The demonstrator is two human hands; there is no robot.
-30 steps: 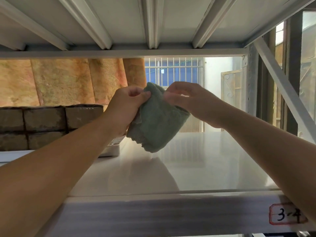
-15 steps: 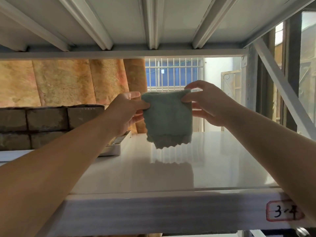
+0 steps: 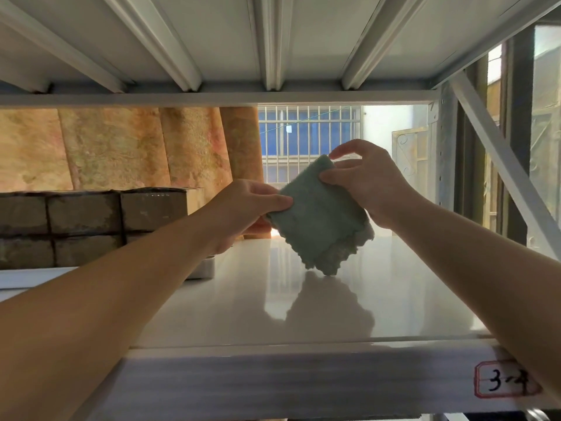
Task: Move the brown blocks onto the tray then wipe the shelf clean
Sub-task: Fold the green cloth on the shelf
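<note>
Brown blocks [image 3: 88, 220] stacked two rows high at far left, sitting on the white tray [image 3: 204, 268] whose corner pokes out past the left forearm, so the moving step looks done; wiping step in hand but not started, cloth not on the surface yet. Left hand [image 3: 243, 212] reaches in from lower left, arm extended over the shelf edge, thumb and fingers pinched shut on the lower-left corner of the green cloth [image 3: 318, 220]. Cloth hangs folded and tilted in the air between both hands, scalloped bottom edge just above the glossy white shelf [image 3: 394, 299], its reflection visible below; apart from the surface as far as I can tell. Right hand [image 3: 367, 183] comes in from the right, wrist raised, thumb and forefinger clamped on the upper-right corner, other fingers loosely curled behind. Shelf to the right of the tray is bare, label reading 3-4 [image 3: 507, 383] on the front rail. Next move likely calls for bunching or flattening the cloth into one palm, pressing it down onto the shelf and sweeping across the open area, keeping clear of the tray
</note>
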